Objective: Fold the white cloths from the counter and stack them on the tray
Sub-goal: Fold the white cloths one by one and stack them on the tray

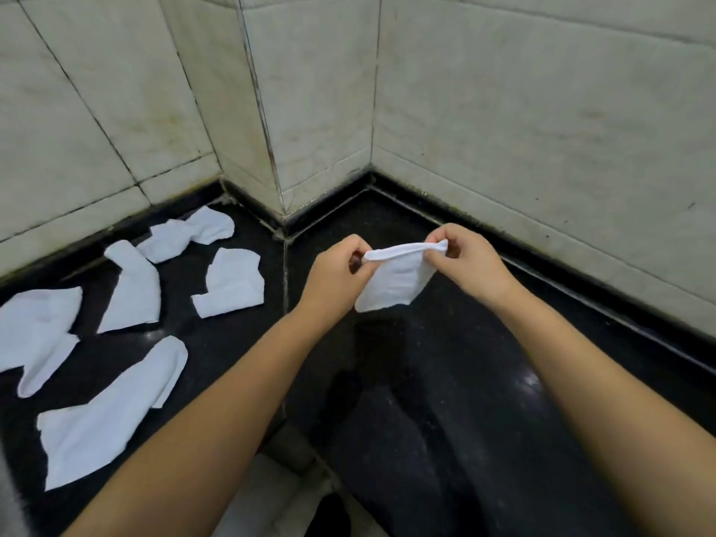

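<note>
Left of the wall corner (284, 211), six loose cloths (133, 288) are lying unfolded on the black desk (232, 343). Just right of that corner, above the desk, the left hand (337, 275) and right hand (470, 265) are each pinching an end of one cloth (395, 281), its body hanging, seemingly mid-fold. No tray is showing, so most of the work is probably still waiting.

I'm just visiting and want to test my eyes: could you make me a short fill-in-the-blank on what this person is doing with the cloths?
1. Both hands pinch the top edge of one ____ cloth.
2. The left hand and right hand hold it above the ____ counter.
3. The loose cloths lie to the person's ____.

Missing words: white; black; left
</note>
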`<state>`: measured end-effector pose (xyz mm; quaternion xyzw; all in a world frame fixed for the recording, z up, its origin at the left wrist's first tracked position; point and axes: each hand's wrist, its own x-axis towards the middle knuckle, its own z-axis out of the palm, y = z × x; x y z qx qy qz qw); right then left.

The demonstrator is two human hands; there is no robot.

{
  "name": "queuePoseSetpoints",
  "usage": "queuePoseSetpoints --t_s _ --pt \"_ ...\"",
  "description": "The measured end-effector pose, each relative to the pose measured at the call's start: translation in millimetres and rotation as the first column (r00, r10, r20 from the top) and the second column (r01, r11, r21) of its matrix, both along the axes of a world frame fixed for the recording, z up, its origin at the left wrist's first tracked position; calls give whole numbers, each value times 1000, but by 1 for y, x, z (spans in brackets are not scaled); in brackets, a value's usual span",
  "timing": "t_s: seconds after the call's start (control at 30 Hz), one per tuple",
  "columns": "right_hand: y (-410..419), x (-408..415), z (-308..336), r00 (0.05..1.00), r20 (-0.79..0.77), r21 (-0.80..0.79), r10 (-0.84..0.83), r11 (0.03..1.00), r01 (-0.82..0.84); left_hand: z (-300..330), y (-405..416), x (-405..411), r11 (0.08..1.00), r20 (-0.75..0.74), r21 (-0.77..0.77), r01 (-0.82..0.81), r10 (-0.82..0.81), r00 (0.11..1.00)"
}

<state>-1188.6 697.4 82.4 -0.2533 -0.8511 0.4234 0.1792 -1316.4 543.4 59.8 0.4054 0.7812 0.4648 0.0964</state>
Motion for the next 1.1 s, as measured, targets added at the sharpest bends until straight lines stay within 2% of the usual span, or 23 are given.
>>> queuePoseSetpoints --t_s 0.1,0.2,0.33,0.47,0.53,0.63,0.73,0.87,1.03,1.1 --pt "-18 32 -12 999 29 19 27 999 -27 -14 -25 19 994 -86 -26 107 -109 990" --pt "-45 68 -50 992 97 19 86 996 -89 -54 -57 41 971 -79 -140 196 -208 975" --pt "-85 114 -108 943 262 -93 206 978 -187 -111 -96 70 892 76 -327 313 -305 949" --pt "-102 135 -136 902 337 -204 271 956 -211 -133 -114 81 824 244 -394 407 -333 911" --pt "-96 130 -137 914 334 -231 231 960 -158 -130 -110 75 846 300 -363 392 -292 908" --pt "-76 105 -135 947 313 -249 73 968 8 -123 -88 56 887 337 -345 305 -186 923" --pt "-54 71 -131 950 303 -267 -77 950 163 -121 -57 34 902 273 -387 191 -85 958" --pt "-34 32 -141 914 373 -245 -162 933 265 -130 -22 13 882 210 -464 82 19 978" --pt "-30 19 -160 850 492 -120 -189 952 281 -150 -12 7 813 -28 -582 -15 -2 1000" --pt "-32 20 -165 825 533 -50 -189 966 254 -155 -13 9 808 -74 -589 -38 -7 997"
